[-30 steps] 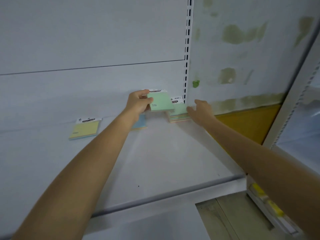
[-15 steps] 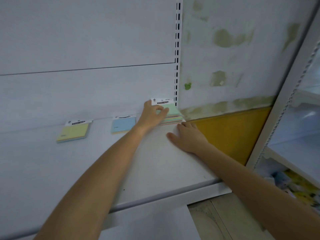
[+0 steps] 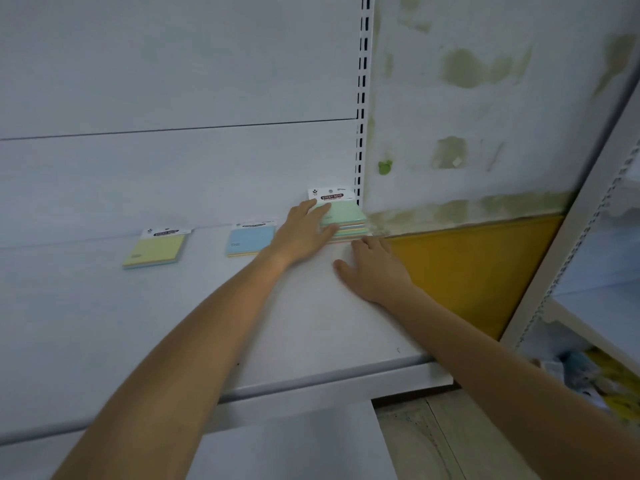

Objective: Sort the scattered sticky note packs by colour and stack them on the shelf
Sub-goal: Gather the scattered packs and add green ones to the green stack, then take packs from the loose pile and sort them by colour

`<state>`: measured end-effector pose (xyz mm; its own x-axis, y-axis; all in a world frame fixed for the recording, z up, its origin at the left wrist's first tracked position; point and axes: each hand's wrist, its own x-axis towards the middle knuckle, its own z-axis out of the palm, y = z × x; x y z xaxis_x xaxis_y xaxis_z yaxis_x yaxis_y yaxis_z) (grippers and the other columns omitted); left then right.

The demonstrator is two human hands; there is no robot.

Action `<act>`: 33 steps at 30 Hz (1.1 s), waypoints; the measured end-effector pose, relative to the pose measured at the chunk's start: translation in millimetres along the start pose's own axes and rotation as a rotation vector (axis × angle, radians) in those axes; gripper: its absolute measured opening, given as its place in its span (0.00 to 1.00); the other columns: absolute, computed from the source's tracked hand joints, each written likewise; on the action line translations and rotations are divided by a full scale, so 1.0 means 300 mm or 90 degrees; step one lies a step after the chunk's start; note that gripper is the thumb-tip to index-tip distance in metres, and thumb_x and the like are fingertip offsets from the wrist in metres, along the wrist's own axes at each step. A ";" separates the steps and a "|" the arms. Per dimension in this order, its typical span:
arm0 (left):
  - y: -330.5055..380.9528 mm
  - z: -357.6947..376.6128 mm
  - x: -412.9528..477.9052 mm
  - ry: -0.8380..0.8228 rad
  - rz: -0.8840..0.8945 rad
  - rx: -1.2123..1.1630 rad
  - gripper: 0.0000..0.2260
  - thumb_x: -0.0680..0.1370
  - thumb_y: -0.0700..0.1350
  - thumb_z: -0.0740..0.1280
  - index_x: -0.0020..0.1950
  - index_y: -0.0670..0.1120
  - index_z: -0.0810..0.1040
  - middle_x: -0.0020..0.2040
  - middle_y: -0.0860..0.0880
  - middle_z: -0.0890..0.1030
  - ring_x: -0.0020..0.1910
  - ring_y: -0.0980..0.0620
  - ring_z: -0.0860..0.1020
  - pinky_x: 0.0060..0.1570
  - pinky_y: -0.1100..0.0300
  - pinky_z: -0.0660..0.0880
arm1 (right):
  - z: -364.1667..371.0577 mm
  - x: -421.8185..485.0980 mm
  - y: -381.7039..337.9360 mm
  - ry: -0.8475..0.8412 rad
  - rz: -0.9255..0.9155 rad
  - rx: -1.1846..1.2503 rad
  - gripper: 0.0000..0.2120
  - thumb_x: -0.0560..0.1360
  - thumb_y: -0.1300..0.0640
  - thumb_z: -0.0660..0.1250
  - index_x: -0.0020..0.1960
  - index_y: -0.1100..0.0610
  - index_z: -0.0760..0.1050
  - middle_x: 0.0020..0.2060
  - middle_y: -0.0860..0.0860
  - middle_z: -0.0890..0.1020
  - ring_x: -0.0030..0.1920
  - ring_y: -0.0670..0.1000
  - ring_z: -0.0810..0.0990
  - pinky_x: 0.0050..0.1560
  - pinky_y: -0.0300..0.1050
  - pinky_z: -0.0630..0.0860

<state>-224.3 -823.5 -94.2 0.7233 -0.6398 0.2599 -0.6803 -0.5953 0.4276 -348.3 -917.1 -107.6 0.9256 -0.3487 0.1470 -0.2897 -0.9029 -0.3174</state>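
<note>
Pressing my flat left hand (image 3: 304, 233) on the green-topped stack (image 3: 348, 221), I should square its edges against the back of the shelf (image 3: 207, 323); my right hand (image 3: 375, 270) rests open beside it.

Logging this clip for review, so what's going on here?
A person is sorting sticky note packs on a white shelf. The left hand lies flat on the green-topped stack in the back right corner. The right hand rests flat on the shelf just in front of that stack. A blue pack and a yellow pack lie apart, further left.
</note>
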 end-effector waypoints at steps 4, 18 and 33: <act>-0.056 -0.077 -0.058 0.065 0.020 0.130 0.22 0.80 0.52 0.55 0.73 0.48 0.62 0.75 0.47 0.61 0.74 0.46 0.59 0.71 0.53 0.59 | -0.018 -0.008 -0.014 0.039 -0.107 0.022 0.24 0.77 0.50 0.58 0.71 0.56 0.62 0.73 0.52 0.64 0.73 0.52 0.58 0.72 0.44 0.55; -0.573 -0.587 -0.658 0.155 -0.205 0.283 0.21 0.81 0.51 0.53 0.72 0.45 0.62 0.71 0.43 0.69 0.70 0.43 0.65 0.66 0.51 0.64 | 0.142 -0.075 -0.765 -0.082 -0.437 -0.026 0.23 0.79 0.49 0.54 0.73 0.53 0.59 0.74 0.50 0.63 0.74 0.50 0.60 0.72 0.43 0.55; -1.236 -1.098 -1.398 0.232 -0.414 0.248 0.20 0.80 0.49 0.55 0.72 0.46 0.64 0.69 0.42 0.70 0.69 0.41 0.66 0.64 0.47 0.67 | 0.448 -0.234 -1.695 -0.145 -0.546 0.039 0.22 0.80 0.50 0.54 0.73 0.53 0.60 0.74 0.52 0.62 0.74 0.52 0.58 0.72 0.42 0.52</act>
<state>-236.2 -174.4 -76.6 0.9331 0.0456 0.3568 -0.0588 -0.9593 0.2762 -233.2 -399.6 -82.3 0.8462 0.5051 0.1698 0.5326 -0.8132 -0.2348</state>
